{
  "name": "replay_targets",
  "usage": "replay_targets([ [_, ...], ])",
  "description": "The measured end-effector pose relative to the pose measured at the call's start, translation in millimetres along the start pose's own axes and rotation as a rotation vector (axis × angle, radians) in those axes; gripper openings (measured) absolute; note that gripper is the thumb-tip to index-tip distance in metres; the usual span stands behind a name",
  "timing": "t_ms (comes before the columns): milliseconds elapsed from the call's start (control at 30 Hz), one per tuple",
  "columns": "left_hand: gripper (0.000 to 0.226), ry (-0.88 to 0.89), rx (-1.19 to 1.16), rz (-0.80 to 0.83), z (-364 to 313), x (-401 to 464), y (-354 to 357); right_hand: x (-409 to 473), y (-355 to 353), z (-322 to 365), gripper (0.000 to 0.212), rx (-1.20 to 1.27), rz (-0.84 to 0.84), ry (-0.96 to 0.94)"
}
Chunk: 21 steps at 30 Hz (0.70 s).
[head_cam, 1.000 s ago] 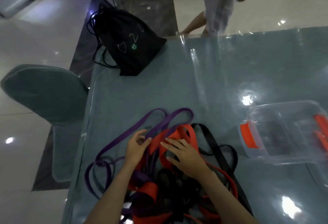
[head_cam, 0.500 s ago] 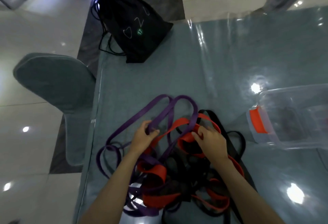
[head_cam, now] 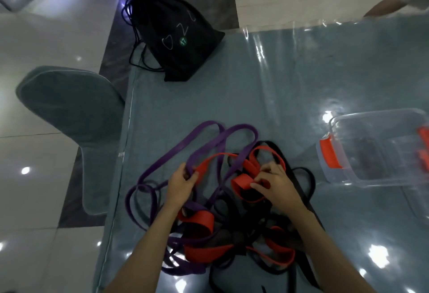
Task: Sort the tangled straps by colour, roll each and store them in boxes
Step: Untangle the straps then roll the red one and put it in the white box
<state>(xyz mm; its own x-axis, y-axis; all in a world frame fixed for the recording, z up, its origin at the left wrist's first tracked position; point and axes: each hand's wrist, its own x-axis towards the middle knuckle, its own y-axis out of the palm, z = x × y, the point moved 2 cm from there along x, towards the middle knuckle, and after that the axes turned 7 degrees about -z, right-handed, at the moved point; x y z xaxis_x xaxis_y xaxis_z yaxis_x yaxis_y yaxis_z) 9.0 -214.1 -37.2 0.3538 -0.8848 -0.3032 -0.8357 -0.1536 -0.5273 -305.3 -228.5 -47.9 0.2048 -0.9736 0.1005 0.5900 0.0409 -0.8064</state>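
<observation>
Tangle: purple straps (head_cam: 204,151), red straps (head_cam: 202,220) and black straps (head_cam: 304,176) lie knotted in one heap at the near edge of the table (head_cam: 267,88), right at six o'clock. Nothing is sorted or rolled yet.
Left hand: the left hand (head_cam: 183,181) sits at the heap's nine o'clock side, fingers curled round a purple strap where a red loop crosses it. A firm pinch, it looks.
Right hand: the right hand (head_cam: 276,183) works at the heap's centre, thumb and fingers closed narrowly on a folded red loop.
Step in hand: separation, I'd say, with red being teased out of purple. It is early days for the task.
Next move: likely calls for drawing the two hands apart so the red slips free. Watch the black straps underneath, which could drag along.
Box: the clear box (head_cam: 380,148) with an orange latch waits at three o'clock, well apart from the heap. Something dark shows inside, too dim to name.
Chair: a grey chair (head_cam: 69,107) stands at nine o'clock, off the table.
Bag: a black drawstring bag (head_cam: 171,37) rests on the far corner at eleven o'clock.
Far edge: someone's arm (head_cam: 390,6) shows at one o'clock.
</observation>
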Motion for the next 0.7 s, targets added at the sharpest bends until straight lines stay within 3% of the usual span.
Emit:
replay_targets([
  [67,0.016,-0.040,-0.095,-0.135,0.1,-1.2,-10.1,-3.1,-10.6,2.5,0.019,0.026,-0.087,-0.063],
  [200,0.020,-0.089,-0.192,-0.195,7.2,-5.5,-24.3,-11.2,-22.1,5.4,0.020,0.004,-0.248,-0.007],
  [333,0.018,-0.070,-0.113,-0.098,19.5,-14.5,-39.4,-21.9,-10.5,1.2,0.035,-0.085,-0.199,0.112],
  [433,0.015,-0.026,0.075,-0.102,32.2,-27.5,-49.8,-30.7,-8.7,10.4,0.037,0.017,-0.167,0.118],
  [600,0.032,-0.047,0.252,0.086,47.4,-35.1,-44.8,-45.4,-10.4,31.0,0.032,0.058,-0.102,0.030],
  [700,0.049,-0.043,0.211,0.178,27.6,-33.7,-42.7,-51.5,-13.4,46.6,0.030,0.075,-0.100,0.012],
])
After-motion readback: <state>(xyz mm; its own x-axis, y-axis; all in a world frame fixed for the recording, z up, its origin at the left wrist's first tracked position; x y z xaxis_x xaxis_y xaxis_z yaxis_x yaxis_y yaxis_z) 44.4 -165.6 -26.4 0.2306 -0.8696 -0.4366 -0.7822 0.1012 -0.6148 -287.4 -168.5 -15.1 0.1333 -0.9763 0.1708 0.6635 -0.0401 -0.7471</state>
